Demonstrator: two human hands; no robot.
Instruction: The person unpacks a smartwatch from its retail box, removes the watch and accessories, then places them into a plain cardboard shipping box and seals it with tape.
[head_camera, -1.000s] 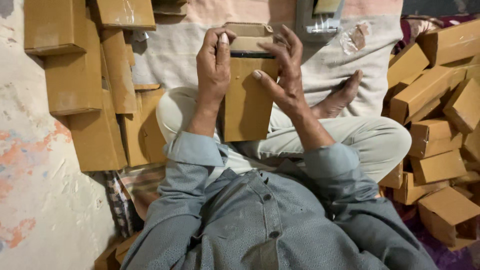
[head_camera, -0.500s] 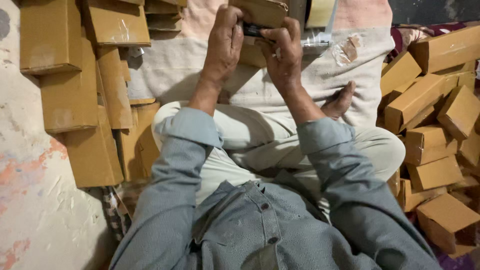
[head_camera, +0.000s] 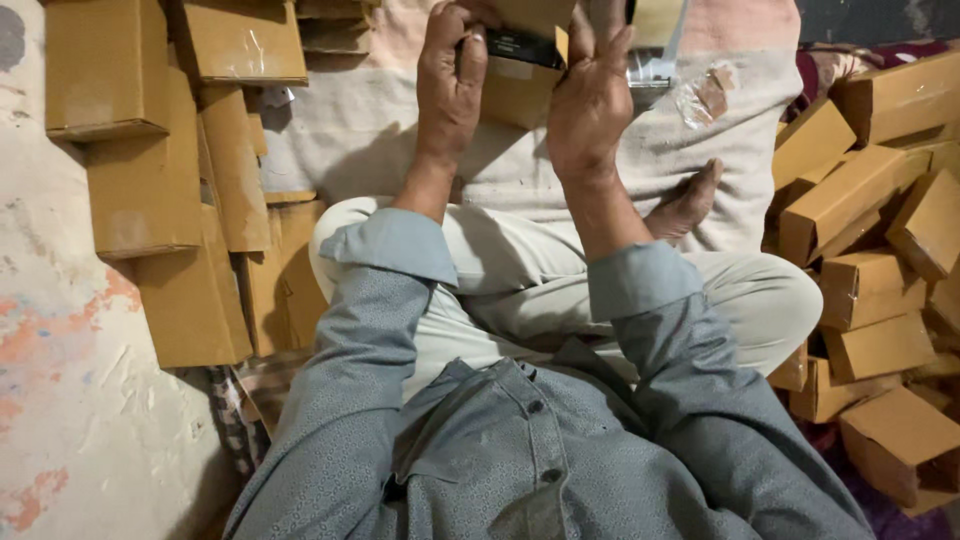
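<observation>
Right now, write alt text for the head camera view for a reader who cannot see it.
A seated, cross-legged person's left hand and right hand hold a small brown cardboard box with a dark item at its open end. Flat brown cardboard blanks lie at their left, a heap of folded brown cardboard boxes at their right.

A blue-grey, finely patterned shirt (head_camera: 520, 450) is worn, buttoned down the front with small dark buttons (head_camera: 536, 407) along a stitched placket. A breast pocket is seen on the chest. Long sleeves are finished with broad, plain cuffs (head_camera: 400, 245) of the same cloth, turned at the wrists. Pale, cream-coloured trousers (head_camera: 520, 280) of loose cut are worn below, creased across the legs. The left hand (head_camera: 452, 85) and right hand (head_camera: 590, 100) are bare, without rings or a watch. One foot (head_camera: 685, 205) is left unshod, no sock being worn.
</observation>
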